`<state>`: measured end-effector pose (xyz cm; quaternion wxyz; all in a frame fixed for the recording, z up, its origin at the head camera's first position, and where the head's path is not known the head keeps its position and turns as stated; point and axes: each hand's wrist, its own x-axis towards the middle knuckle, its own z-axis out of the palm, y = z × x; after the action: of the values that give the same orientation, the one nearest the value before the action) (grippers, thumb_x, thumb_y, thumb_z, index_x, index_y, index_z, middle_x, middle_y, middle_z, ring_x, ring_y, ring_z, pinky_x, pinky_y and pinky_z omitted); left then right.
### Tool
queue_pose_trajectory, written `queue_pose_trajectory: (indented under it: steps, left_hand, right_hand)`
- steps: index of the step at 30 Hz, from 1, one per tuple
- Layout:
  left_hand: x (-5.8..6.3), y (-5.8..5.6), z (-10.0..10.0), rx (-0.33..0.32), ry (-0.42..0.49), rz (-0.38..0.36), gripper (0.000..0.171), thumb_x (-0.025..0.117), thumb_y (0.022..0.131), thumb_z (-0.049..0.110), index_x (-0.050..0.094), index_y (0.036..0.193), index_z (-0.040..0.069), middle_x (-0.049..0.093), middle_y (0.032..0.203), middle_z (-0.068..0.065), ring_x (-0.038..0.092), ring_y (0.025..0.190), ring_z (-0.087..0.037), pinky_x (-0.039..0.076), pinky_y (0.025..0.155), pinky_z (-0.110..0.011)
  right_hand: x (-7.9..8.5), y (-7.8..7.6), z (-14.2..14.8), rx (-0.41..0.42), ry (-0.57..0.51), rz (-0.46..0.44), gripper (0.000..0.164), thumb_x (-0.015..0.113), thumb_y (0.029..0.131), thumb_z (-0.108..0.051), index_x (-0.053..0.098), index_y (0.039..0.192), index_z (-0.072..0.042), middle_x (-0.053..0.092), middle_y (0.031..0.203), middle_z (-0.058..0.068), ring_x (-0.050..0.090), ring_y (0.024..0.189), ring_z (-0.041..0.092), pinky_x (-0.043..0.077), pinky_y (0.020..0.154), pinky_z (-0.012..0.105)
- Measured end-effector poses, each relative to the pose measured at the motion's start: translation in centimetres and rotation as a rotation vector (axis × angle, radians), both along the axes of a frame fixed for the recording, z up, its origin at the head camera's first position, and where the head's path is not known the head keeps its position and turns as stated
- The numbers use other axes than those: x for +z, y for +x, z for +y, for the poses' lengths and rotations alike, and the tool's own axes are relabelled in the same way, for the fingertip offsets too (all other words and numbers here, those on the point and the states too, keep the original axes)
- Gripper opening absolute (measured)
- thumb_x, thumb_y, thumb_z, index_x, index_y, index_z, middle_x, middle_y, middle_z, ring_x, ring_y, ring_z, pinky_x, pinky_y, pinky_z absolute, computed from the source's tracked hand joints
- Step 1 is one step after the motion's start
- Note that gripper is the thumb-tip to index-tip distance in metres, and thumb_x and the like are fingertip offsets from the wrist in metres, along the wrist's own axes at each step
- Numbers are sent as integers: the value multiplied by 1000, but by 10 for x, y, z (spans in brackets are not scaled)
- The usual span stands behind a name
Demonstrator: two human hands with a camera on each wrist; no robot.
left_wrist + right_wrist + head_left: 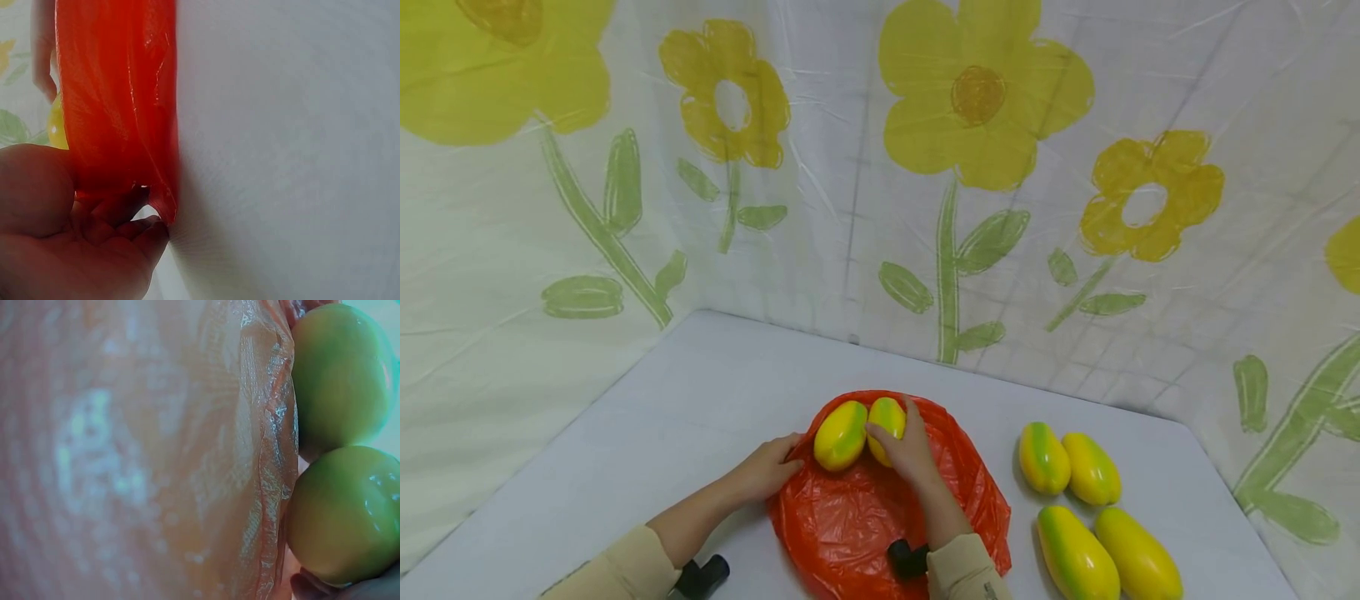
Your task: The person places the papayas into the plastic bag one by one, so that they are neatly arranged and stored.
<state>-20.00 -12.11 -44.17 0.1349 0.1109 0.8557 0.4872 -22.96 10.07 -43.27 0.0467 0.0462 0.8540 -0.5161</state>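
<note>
A red plastic bag (850,521) lies spread open on the white table, its rim raised around it. My left hand (769,472) grips the left rim, and in the left wrist view its thumb and fingers pinch the red plastic (115,94). One yellow-green papaya (841,436) rests inside near the far rim. Just right of it, my right hand (916,446) holds a second papaya (886,423) between thumb and fingers. Both fruits show side by side beyond the bag's crinkled plastic in the right wrist view, the lower papaya (344,515) against the hand.
To the bag's right, two papayas (1045,458) lie side by side farther back, with two larger-looking papayas (1078,554) nearer. A flower-printed curtain (820,275) hangs behind the table (737,367).
</note>
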Motion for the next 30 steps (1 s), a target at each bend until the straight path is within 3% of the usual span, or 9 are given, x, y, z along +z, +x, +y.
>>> queue_pose_trajectory:
  steps: [17,26,30]
  left_hand:
    - [0,2,1,19,-8,3,41,47,92,5,45,133,0,61,112,-13,58,67,-15,56,61,-26]
    - [0,3,2,17,-15,7,41,48,92,5,46,133,0,62,112,-13,58,68,-15,56,62,-27]
    - [0,2,2,15,-9,6,41,47,93,5,45,133,0,61,112,-14,58,67,-15,56,61,-27]
  right_hand:
    - [9,2,3,-44,28,4,84,68,79,-40,22,147,-23,32,147,10,40,126,33,41,98,58]
    - [9,3,9,-41,-8,-2,84,69,79,-38,22,147,-21,34,145,10,41,124,32,43,97,56]
    - [10,4,10,-1,-18,16,82,68,80,-39,24,146,-16,39,140,12,44,119,31,44,97,54]
